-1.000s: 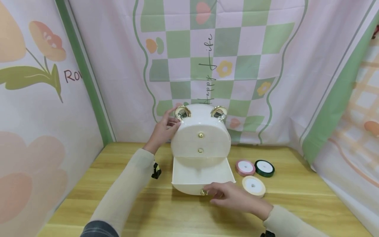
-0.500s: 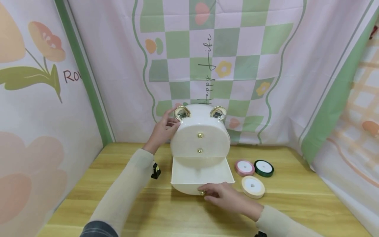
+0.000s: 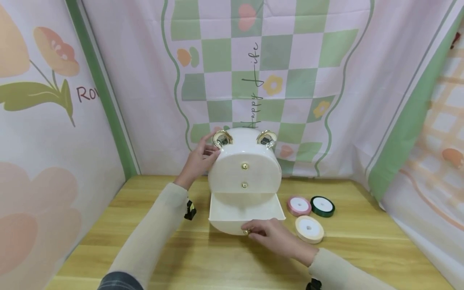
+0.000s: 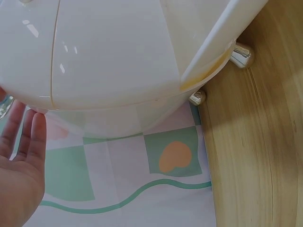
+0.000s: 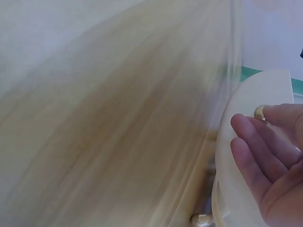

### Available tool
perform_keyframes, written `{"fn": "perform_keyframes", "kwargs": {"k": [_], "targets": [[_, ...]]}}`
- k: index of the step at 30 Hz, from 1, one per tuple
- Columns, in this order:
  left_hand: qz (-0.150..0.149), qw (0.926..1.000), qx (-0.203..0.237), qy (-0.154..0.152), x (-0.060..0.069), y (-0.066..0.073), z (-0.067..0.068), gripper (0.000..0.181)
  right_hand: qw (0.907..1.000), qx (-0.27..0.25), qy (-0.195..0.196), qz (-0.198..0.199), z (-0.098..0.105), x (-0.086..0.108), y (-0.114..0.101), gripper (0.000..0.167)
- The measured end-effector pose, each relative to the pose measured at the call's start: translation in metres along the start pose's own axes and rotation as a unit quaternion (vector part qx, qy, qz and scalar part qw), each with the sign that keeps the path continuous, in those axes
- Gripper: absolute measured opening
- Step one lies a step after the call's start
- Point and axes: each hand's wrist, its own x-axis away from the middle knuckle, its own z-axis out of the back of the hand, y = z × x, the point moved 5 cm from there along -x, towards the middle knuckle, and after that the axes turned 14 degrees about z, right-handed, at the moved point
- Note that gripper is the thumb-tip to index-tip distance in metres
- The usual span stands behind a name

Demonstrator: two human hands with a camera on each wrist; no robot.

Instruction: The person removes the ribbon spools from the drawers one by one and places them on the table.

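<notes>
A white rounded storage box (image 3: 244, 139) with gold-rimmed ears stands on the table. Its bottom drawer (image 3: 246, 207) is pulled out and holds nothing visible. With thumb and fingers, my right hand (image 3: 273, 237) pinches the gold knob (image 5: 259, 112) on that drawer's front. At the box's upper left side, my left hand (image 3: 199, 163) rests with fairly straight fingers beside the ear (image 3: 222, 139). In the left wrist view, the fingers (image 4: 37, 137) touch the white shell's edge. Two more gold knobs mark the shut upper drawers (image 3: 244, 176).
Right of the box lie three ribbon rolls on the wooden table (image 3: 362, 241): pink (image 3: 299, 206), dark green (image 3: 322, 206) and cream (image 3: 309, 229). A checked curtain (image 3: 246, 84) hangs close behind the box. Small gold feet (image 4: 198, 97) support it.
My right hand has shifted left and closed its fingers on the knob. The drawer's front has moved slightly toward the box. My left hand has stayed in place.
</notes>
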Motion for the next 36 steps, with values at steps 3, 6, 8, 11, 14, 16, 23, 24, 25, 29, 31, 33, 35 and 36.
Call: {"fn": "perform_keyframes", "kwargs": {"k": [3, 6, 8, 11, 14, 16, 23, 24, 25, 29, 31, 33, 35, 36], "targets": [[0.001, 1.0, 0.0, 0.001, 0.0, 0.0, 0.0, 0.065, 0.9998, 0.012, 0.014, 0.005, 0.001, -0.002, 0.003, 0.023], [0.001, 1.0, -0.002, 0.001, 0.0, 0.0, 0.0, 0.065, 0.9996, 0.02, 0.02, 0.002, 0.001, -0.003, 0.007, 0.024], [0.001, 1.0, -0.002, 0.001, 0.0, 0.0, 0.0, 0.066, 0.9996, 0.02, 0.016, -0.008, 0.001, -0.005, 0.011, 0.024], [0.0, 1.0, -0.003, 0.001, 0.0, 0.0, 0.0, 0.065, 0.9996, 0.021, 0.011, -0.017, 0.002, -0.007, 0.016, 0.025], [-0.002, 1.0, -0.006, 0.002, 0.0, 0.0, 0.0, 0.065, 0.9994, 0.028, 0.013, -0.015, 0.003, -0.011, 0.02, 0.023], [-0.002, 1.0, -0.006, 0.002, 0.0, 0.0, 0.0, 0.065, 0.9992, 0.033, 0.018, -0.013, 0.004, -0.012, 0.023, 0.023], [-0.002, 1.0, -0.005, 0.002, 0.001, 0.0, 0.001, 0.065, 0.9988, 0.034, 0.031, -0.015, 0.007, -0.018, 0.034, 0.022], [0.0, 1.0, -0.005, 0.003, 0.001, 0.0, 0.001, 0.065, 0.9988, 0.033, 0.032, -0.015, 0.007, -0.019, 0.035, 0.022], [0.001, 1.0, -0.004, 0.003, 0.001, 0.0, 0.001, 0.065, 0.9988, 0.032, 0.034, -0.013, 0.007, -0.02, 0.036, 0.021], [0.004, 1.0, -0.001, 0.001, 0.001, 0.0, 0.001, 0.065, 0.9983, 0.035, 0.044, -0.01, 0.007, -0.024, 0.04, 0.02], [0.004, 1.0, 0.0, 0.0, 0.001, 0.0, 0.001, 0.066, 0.998, 0.04, 0.048, -0.012, 0.007, -0.026, 0.042, 0.02], [0.006, 1.0, 0.002, 0.0, 0.001, 0.0, 0.0, 0.066, 0.9977, 0.043, 0.049, -0.019, 0.007, -0.028, 0.044, 0.02], [0.008, 1.0, 0.003, 0.001, 0.001, 0.0, 0.0, 0.066, 0.9976, 0.043, 0.049, -0.024, 0.007, -0.031, 0.046, 0.02], [0.009, 1.0, 0.003, 0.001, 0.001, 0.0, 0.0, 0.066, 0.9973, 0.046, 0.051, -0.025, 0.007, -0.032, 0.048, 0.02]]}}
